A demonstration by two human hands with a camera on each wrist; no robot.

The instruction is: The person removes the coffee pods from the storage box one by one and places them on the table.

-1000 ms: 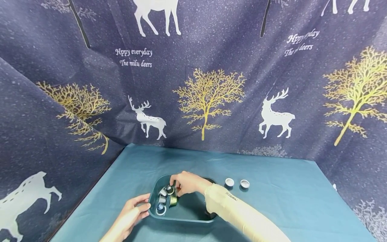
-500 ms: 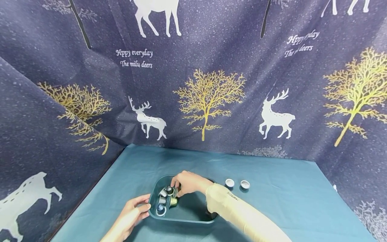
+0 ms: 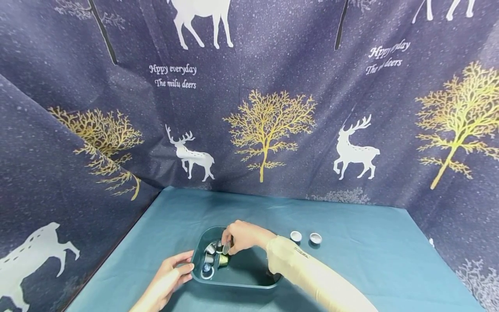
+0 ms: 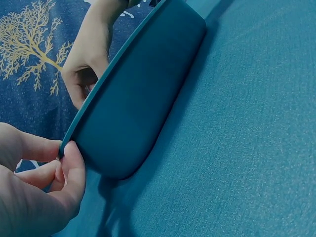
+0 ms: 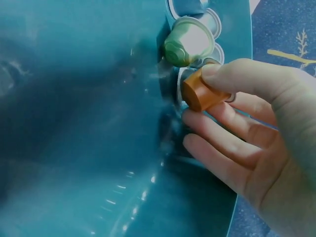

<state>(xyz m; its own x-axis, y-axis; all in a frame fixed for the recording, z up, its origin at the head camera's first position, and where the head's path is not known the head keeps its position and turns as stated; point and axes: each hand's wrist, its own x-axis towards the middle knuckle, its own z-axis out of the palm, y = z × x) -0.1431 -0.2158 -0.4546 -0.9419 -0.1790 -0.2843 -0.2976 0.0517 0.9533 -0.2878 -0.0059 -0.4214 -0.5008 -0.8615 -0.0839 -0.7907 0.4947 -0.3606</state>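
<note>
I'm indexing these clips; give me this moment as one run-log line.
left hand: pinches tub rim | right hand: holds orange capsule | in tub, left end: green capsule, silver capsules | table: two capsules right of tub

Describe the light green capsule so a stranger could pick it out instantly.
Find the teal tub on the table. Capsules cluster at its left end. The light green capsule sits on their right side, its colour setting it apart from silver and blue neighbours.
</note>
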